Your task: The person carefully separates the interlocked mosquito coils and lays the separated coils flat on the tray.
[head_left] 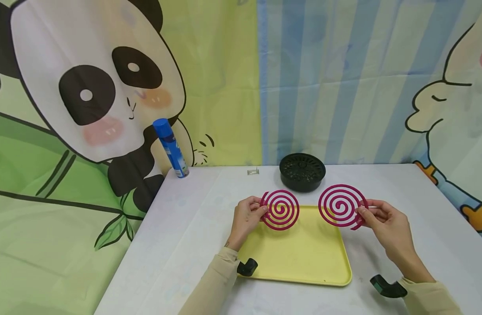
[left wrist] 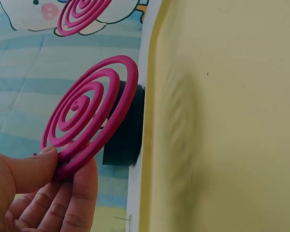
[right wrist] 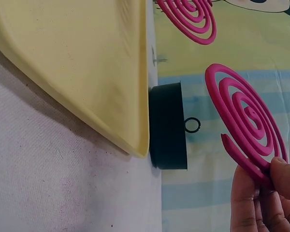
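Observation:
Two magenta mosquito coils are held up over a yellow tray [head_left: 300, 258], one in each hand. My left hand [head_left: 246, 218] pinches the left coil [head_left: 282, 210] at its outer ring, thumb in front and fingers behind. In the left wrist view that coil [left wrist: 118, 104] stands tilted on edge above the thumb. The right coil [head_left: 340, 204] is pinched by my right hand [head_left: 388, 225] at its right side. Its loose outer end [right wrist: 227, 142] sticks out beside the fingers in the right wrist view. A gap separates the coils.
Behind the tray stands a round black coil holder [head_left: 302, 172] with a patterned lid. A small metal stand [head_left: 253, 172] lies left of it. At the back left corner is a blue spray can [head_left: 171, 148]. Printed curtains [head_left: 225, 87] hang along the white table's [head_left: 177, 245] far and left edges.

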Motion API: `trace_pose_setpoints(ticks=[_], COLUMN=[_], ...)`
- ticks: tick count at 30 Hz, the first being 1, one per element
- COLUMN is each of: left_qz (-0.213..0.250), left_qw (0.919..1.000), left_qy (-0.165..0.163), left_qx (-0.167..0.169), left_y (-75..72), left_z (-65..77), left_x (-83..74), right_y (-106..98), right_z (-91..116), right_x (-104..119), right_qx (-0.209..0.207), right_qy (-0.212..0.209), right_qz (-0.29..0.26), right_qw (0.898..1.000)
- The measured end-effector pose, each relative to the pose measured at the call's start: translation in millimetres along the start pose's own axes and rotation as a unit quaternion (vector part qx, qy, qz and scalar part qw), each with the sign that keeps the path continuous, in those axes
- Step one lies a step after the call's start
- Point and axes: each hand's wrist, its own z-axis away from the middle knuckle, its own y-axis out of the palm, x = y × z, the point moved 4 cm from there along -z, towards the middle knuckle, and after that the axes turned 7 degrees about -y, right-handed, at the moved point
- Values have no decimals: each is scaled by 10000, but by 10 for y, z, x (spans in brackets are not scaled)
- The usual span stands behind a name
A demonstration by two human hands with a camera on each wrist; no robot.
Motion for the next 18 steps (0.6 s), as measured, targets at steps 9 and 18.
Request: trace_pose_setpoints(ticks=[9,18], left_qz=[7,30], left_qw=[10000,10000], left_qy=[-14,-24], left_qx=[-10,-7], left_y=[-27,-62], left_z=[4,5], left_x=[2,-2], right_y=[13,66], right_z=[5,12], right_x=[-2,-5], right_qx=[-11,-3], right_qy=[-51,-46], right_qz=[9,-93], right_qw=[10000,9999])
